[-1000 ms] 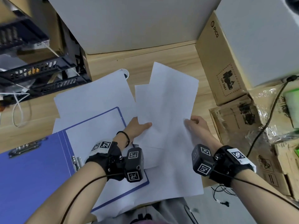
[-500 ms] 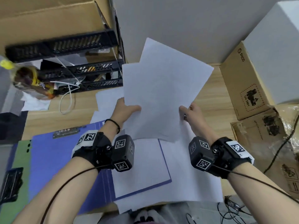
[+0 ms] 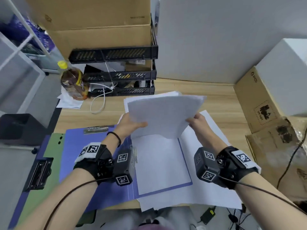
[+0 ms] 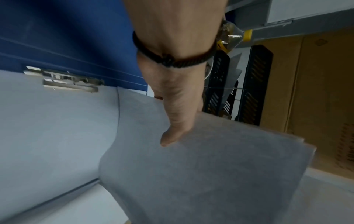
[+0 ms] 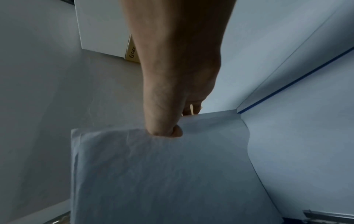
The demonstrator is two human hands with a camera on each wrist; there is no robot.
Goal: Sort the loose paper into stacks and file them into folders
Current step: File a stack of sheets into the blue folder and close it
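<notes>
Both my hands pinch 1 stack of loose sheets, held in the air over the open blue folder.

Largest first: the wooden desk [image 3: 207, 97] carries everything, and the blue folder [image 3: 93, 146] lies open on it, a white sheet [image 3: 161, 165] on its right leaf and more loose sheets [image 3: 212, 188] spread under and to the right of the folder. Above the folder's far edge hangs the stack [image 3: 164, 113], its top edges not quite flush. My left hand [image 3: 131, 125] grips the stack's left edge, thumb on top; my right hand [image 3: 197, 122] grips its right edge the same way. I judge this to be the squaring step. Next I would tap the stack's edges even, then lower it onto the folder's right leaf beside the metal clip [image 4: 69, 80].
</notes>
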